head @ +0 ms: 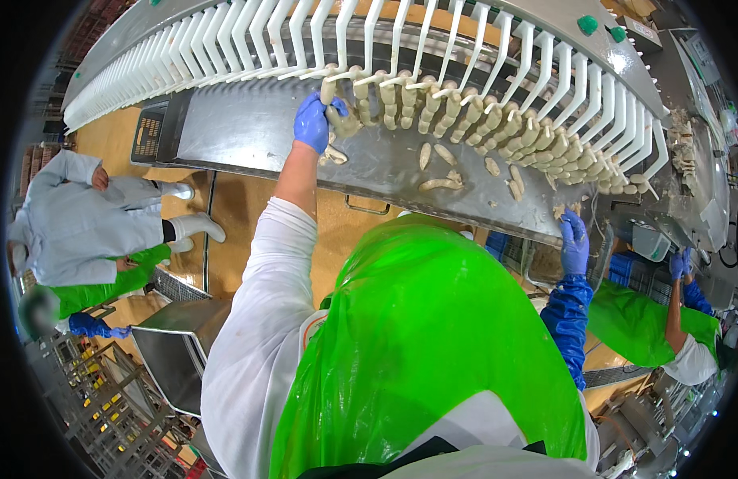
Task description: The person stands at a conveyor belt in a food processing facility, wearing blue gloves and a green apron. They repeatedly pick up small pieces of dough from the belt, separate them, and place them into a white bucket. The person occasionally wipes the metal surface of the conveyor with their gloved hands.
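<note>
Linked pale sausages (432,105) hang in loops from the white plastic hooks (399,42) of an overhead rail. My left hand (312,123), in a blue glove, is closed around a sausage at the leftmost hanging loop. At the right end of the steel trough (369,173), my right hand (574,239), also gloved, is raised at the rim with its fingers close to scraps of sausage meat (559,211); whether it grips any cannot be told. Loose sausages (445,154) and a broken sausage piece (441,184) lie on the trough's floor between my hands.
A steel machine (695,179) stands at the right, with a co-worker's gloved hands (680,263) near it. A person in a white coat (75,215) stands left, beside another in a green apron (105,287). A steel cart (177,347) stands behind left. A black crate (147,136) adjoins the trough's left end.
</note>
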Demonstrator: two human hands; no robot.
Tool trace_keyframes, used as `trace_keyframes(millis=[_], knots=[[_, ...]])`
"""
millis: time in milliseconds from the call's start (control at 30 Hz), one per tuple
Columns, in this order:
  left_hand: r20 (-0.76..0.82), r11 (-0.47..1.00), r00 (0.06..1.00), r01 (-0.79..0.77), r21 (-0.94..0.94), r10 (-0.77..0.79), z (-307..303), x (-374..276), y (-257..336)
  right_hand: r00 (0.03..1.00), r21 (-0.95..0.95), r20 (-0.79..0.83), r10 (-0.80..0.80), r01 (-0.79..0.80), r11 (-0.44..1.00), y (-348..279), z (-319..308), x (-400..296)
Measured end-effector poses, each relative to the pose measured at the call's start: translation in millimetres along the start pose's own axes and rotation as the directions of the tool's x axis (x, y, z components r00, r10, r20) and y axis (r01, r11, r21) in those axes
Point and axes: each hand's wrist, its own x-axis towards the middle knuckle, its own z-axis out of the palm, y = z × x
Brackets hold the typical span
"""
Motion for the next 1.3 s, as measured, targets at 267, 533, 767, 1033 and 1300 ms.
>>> trace_keyframes(millis=[267, 533, 767, 1033, 1300], knots=[[0.101, 0.52, 0.962, -0.224, 0.824, 0.254, 8.1, -20.5, 8.3, 0.999, 0.004, -0.024, 0.047, -0.047, 0.999, -8.9, -5.7, -14.1], [0.027, 0.985, 0.998, 0.055, 0.161, -0.06, -14.2, 1.5, 1.7, 0.999, 0.017, -0.034, 0.001, -0.001, 1.0, 9.5, -5.7, -14.4], [0.053, 0.989, 0.998, 0.012, 0.148, -0.02, 11.6, -29.4, -7.6, 0.996, 0.126, -0.046, 0.082, -0.076, 0.989, 19.9, -8.8, -23.1], [-0.043, 0.995, 0.998, 0.046, -0.091, -0.05, -1.3, -9.1, -14.5, 0.994, 0.129, -0.039, 0.101, -0.095, 0.987, 25.2, -8.5, -23.8], [-0.015, 0.986, 1.0, -0.006, 0.169, 0.008, 8.2, -13.0, -3.2, 0.998, 0.086, -0.034, 0.061, -0.057, 0.995, 23.8, -9.2, -28.0]])
